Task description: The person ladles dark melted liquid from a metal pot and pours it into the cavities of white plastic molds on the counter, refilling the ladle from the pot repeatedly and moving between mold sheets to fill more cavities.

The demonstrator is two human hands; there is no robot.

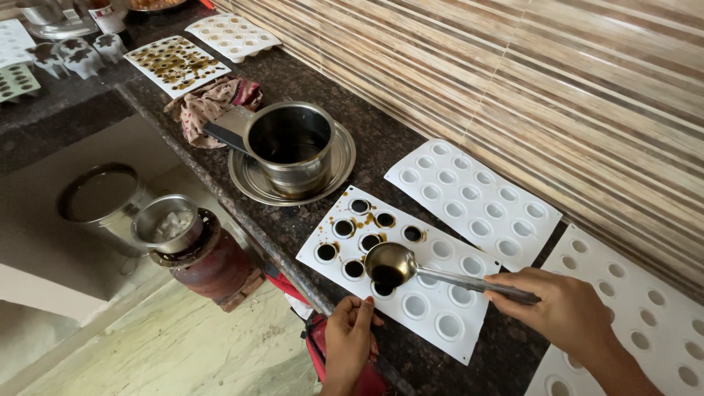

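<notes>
Steel ladle (392,264) gripped in right hand (565,308) over white dimpled mould (411,304), left hand (350,334) steadying it

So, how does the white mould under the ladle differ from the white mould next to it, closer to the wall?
The mould under the ladle has about nine cavities filled with dark liquid and brown drips on it; the mould by the wall is clean, all cavities empty. The left hand touches the first one's edge, while the right hand holds the ladle above it; nothing touches the second. Both are white with round cavities.
</notes>
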